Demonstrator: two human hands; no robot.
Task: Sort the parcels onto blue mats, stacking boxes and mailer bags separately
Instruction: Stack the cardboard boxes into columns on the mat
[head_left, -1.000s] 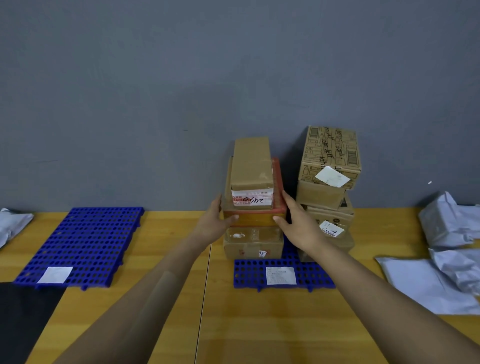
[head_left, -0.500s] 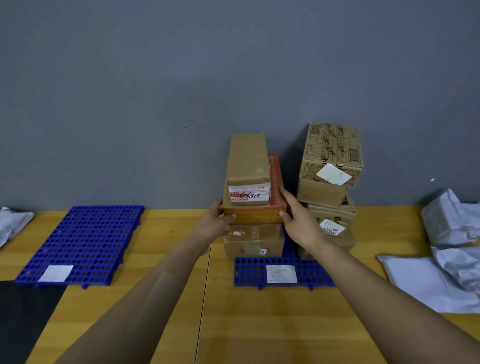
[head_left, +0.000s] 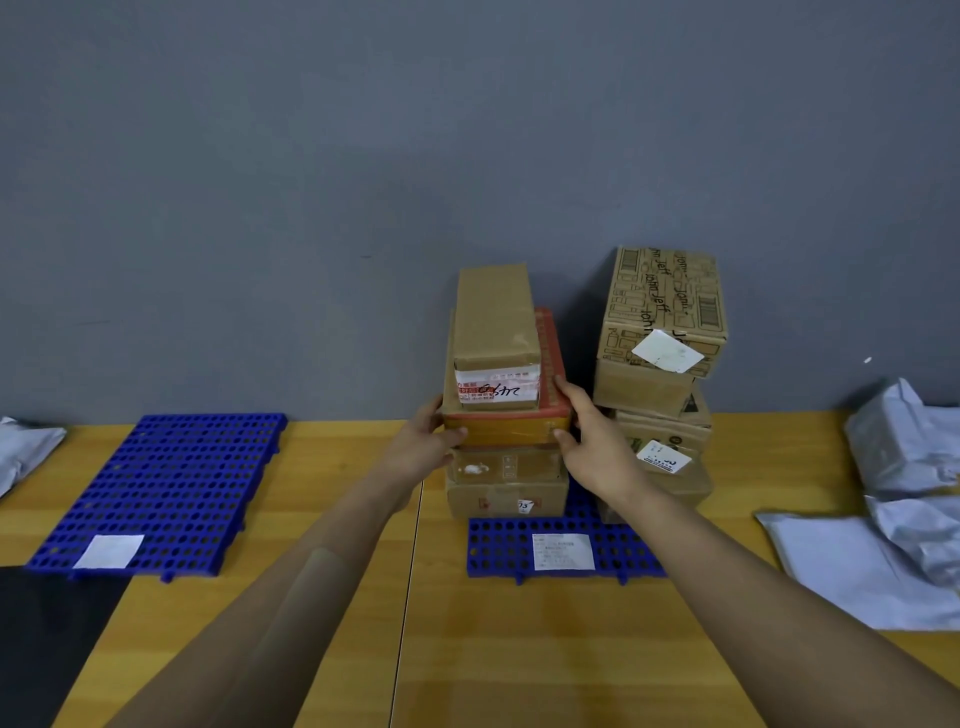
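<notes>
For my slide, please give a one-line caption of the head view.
Both hands, left hand and right hand, steady the orange box in a box stack on the blue mat.

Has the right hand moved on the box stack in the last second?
Yes. The right hand slid up from the lower box to the orange box, nearer the stack's right edge, judged against the blue mat.

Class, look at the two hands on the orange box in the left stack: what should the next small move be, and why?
Probably let go and draw both hands back. The left hand and right hand press the sides of the orange box, which already sits level on the boxes below, on the blue mat. The narrow box on top looks steady, so a slow release should not disturb it.
</notes>
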